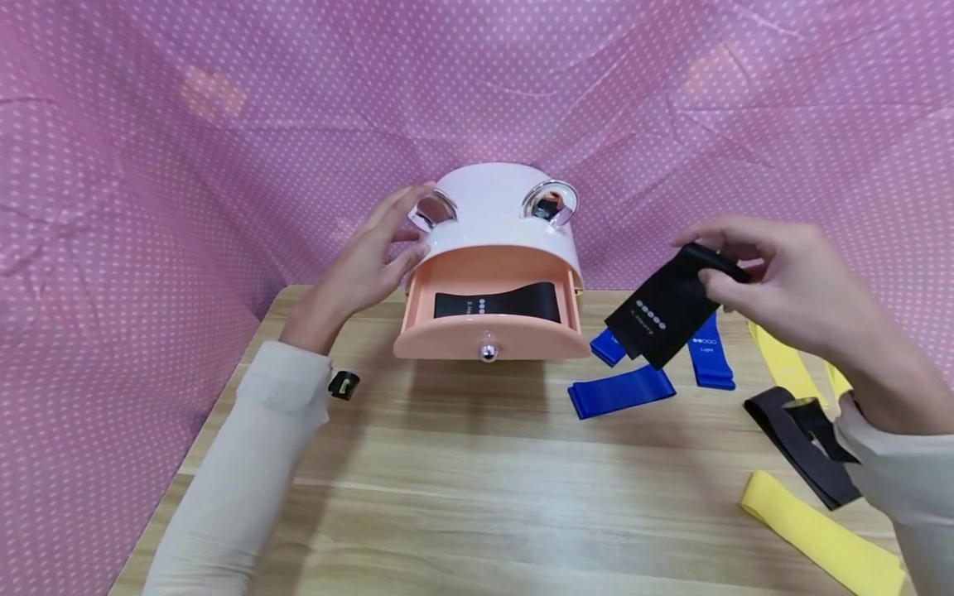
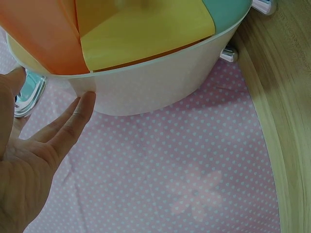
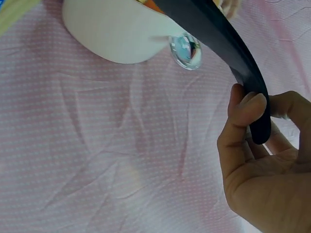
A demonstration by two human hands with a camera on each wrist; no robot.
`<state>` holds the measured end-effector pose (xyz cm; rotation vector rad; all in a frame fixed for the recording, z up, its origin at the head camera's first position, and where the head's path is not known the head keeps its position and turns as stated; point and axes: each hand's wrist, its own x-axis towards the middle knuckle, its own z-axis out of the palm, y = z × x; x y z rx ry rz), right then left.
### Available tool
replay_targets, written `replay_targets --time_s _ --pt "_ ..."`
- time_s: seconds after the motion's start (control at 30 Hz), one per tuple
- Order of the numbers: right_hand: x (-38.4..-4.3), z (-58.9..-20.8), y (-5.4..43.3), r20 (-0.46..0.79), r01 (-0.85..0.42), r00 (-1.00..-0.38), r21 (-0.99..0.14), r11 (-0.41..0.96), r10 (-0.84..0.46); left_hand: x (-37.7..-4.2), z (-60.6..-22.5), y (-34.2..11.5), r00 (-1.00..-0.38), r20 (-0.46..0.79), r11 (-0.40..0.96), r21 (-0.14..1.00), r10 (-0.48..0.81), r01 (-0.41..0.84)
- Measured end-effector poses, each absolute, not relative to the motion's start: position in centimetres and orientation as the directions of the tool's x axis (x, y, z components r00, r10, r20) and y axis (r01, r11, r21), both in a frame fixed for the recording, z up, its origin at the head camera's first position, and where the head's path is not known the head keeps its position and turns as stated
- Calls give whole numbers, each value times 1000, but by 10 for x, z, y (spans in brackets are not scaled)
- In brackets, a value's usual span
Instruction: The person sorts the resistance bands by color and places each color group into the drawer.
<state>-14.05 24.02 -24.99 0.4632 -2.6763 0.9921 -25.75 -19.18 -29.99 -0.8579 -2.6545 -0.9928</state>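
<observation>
A white storage box (image 1: 492, 203) with chrome rings stands at the table's back, its peach drawer (image 1: 440, 341) pulled out. Inside the drawer lies a folded black resistance band (image 1: 522, 305). My left hand (image 1: 365, 261) is at the box's left side, thumb near the front edge; in the left wrist view its extended fingers (image 2: 80, 116) meet the white wall. Right of the drawer, my right hand (image 1: 790, 277) pinches another black resistance band (image 1: 663, 310), marked X-Heavy, between thumb and fingers. It hangs tilted above some blue bands, partly covering them in the head view.
Below the held band lie several blue bands (image 1: 622, 392). Yellow bands (image 1: 827, 538) and a dark band (image 1: 797, 443) are spread along the right side of the wooden table (image 1: 507, 497). Pink dotted cloth (image 1: 298, 124) hangs behind and at the sides.
</observation>
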Motion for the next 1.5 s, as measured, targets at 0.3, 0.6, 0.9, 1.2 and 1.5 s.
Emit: replay_targets --time_s 0.3,0.6,0.9,1.2,1.5 --pt "-149 -221 227 417 -437 -884 -580 688 -211 -257 -299 -192 -815 358 610 541 456 579" --pt "-153 -204 202 422 -437 -883 -575 692 -207 -257 -299 -192 -816 356 610 543 456 578" --pt "-156 -195 151 327 -412 -911 -736 536 -252 -258 -300 -192 -816 358 612 540 453 577" --pt "-170 -203 106 270 -381 -914 -831 405 -304 -259 -301 -193 -812 368 601 547 453 583" --pt "-174 -208 66 273 -405 -894 -830 382 -354 -259 -301 -194 -808 368 571 573 461 587"
